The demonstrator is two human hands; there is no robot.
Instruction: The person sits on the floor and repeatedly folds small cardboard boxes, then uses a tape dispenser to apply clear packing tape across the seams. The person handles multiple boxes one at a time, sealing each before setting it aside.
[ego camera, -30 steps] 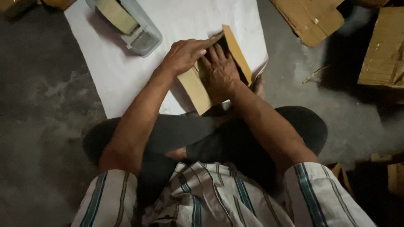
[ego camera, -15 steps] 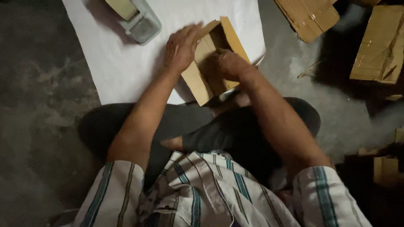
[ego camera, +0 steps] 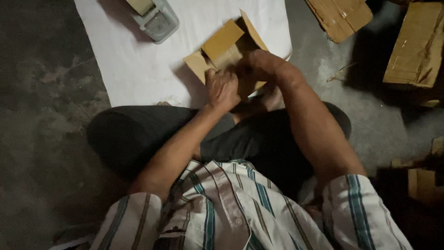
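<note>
A grey concrete floor [ego camera: 51,153] fills the view, and on it lies a white sheet [ego camera: 138,65] that keeps the work off the grit. The person sits cross-legged at the sheet's near edge, so the small cardboard box [ego camera: 222,46] lies within easy reach, on the sheet just ahead of the knees, its flaps standing open and tilted. The left hand [ego camera: 222,88] is closed over the box's near wall, seemingly to steady it; the right hand [ego camera: 259,65] presses against or into the box from the right, though shadow hides its fingers, so its grip is unclear. More flattened cardboard [ego camera: 418,44] lies well apart at the right. A tape dispenser [ego camera: 155,18] sits on the sheet's far side, cut off by the frame's top edge.
</note>
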